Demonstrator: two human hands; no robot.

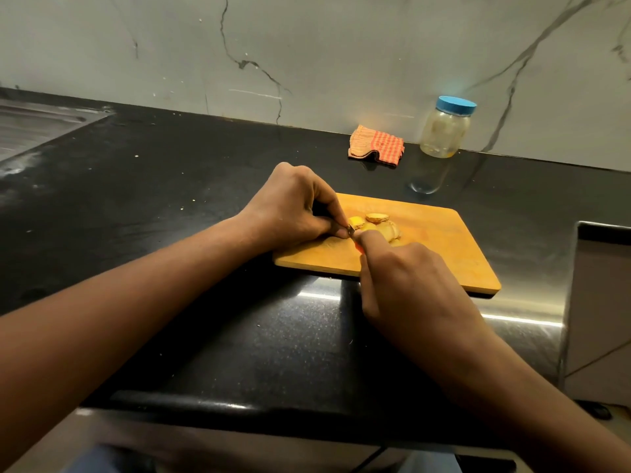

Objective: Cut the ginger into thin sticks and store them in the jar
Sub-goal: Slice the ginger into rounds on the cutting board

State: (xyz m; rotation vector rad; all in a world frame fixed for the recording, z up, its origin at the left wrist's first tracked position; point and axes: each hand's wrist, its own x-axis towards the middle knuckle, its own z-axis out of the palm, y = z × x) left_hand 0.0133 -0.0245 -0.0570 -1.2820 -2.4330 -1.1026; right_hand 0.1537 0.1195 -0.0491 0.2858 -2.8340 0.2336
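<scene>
A wooden cutting board (440,247) lies on the black counter. Several ginger pieces (377,218) sit near its left middle. My left hand (293,206) pinches a yellow ginger piece at the board's left edge. My right hand (406,285) grips a knife (355,238) with an orange handle, forefinger stretched along its back; the blade is mostly hidden under the fingers, right beside the ginger. A clear jar (445,129) with a blue lid stands closed at the back wall, beyond the board.
A folded orange checked cloth (375,145) lies left of the jar. A steel sink (30,128) is set into the counter at far left. The counter ends at a drop on the right (573,268). The counter's front edge (239,404) runs close below my arms.
</scene>
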